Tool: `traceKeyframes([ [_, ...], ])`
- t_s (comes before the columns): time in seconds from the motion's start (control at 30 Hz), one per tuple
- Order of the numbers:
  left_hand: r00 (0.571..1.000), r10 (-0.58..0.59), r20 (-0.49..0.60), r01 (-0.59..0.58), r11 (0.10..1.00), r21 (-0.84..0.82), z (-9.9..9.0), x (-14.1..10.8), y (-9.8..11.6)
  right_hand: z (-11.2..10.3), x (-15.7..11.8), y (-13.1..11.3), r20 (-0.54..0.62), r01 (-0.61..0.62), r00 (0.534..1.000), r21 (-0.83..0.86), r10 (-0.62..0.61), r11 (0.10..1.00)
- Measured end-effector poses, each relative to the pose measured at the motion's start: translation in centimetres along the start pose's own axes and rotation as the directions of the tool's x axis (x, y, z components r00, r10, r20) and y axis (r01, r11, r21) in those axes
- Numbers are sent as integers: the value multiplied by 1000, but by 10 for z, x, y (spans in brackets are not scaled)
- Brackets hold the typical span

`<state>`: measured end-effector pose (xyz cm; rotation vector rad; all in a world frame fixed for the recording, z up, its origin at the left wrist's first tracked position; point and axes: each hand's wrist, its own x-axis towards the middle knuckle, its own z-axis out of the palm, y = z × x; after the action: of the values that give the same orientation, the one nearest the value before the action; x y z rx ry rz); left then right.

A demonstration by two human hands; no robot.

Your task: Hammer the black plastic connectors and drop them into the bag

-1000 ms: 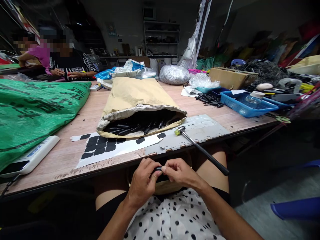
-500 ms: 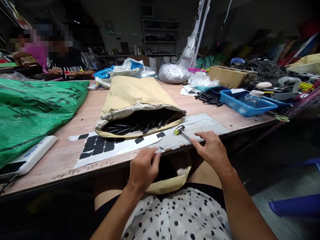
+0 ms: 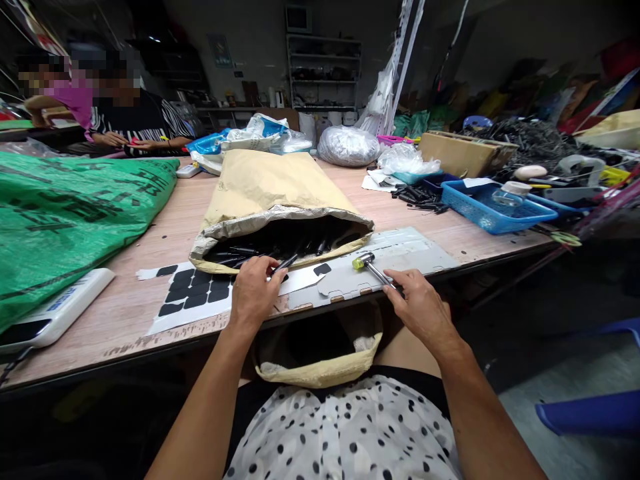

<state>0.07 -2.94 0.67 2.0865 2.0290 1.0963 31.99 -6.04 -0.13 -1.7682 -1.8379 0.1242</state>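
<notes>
At the mouth of the tan paper sack (image 3: 287,183), my left hand (image 3: 254,290) is closed on a slim black part (image 3: 286,263). Many similar black parts fill the sack's opening. My right hand (image 3: 420,300) grips the handle of a small hammer (image 3: 373,265), whose yellow-tipped head is above the grey board (image 3: 400,250). A white sheet with black rounded squares (image 3: 197,290) lies under and left of my left hand. Below the table edge, a second open sack (image 3: 325,373) sits at my lap; its inside is dark.
A green woven sack (image 3: 75,220) and a white device (image 3: 60,310) occupy the left. Blue baskets (image 3: 500,217), loose black parts (image 3: 420,197) and a cardboard box (image 3: 463,155) stand at right. Two people sit across at the far left.
My left hand has moved up and left from over the table edge to the sack's mouth, and now has a black part. The hammer has shifted slightly right.
</notes>
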Motion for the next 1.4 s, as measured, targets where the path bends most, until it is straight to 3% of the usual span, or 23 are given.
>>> traceKeyframes([
  [0.13,991,81,111,-51,967,-251,-6,-16,3,1,-3,-5,-24,3,1000,289,4,957],
  [0.23,967,137,216,-65,948,-312,1,-18,7,5,-7,-18,7,17,1000,493,-24,870],
  [0.43,944,144,296,-38,941,-337,6,-13,0,12,-23,-52,27,136,982,597,-190,791],
  [0.6,931,102,350,44,921,-386,7,-10,-5,18,-34,-75,141,128,956,592,-259,796],
  [0.83,917,124,379,59,898,-436,7,-9,-2,34,-39,-95,19,351,911,486,-411,800],
  [1.0,922,137,363,30,907,-420,5,-9,-1,36,-41,-98,150,313,913,340,-380,887],
  [1.17,929,95,357,74,900,-431,8,-10,-4,32,-40,-92,36,329,931,353,-364,876],
  [1.4,931,74,358,91,902,-422,8,-11,-2,33,-42,-85,84,292,940,306,-331,906],
])
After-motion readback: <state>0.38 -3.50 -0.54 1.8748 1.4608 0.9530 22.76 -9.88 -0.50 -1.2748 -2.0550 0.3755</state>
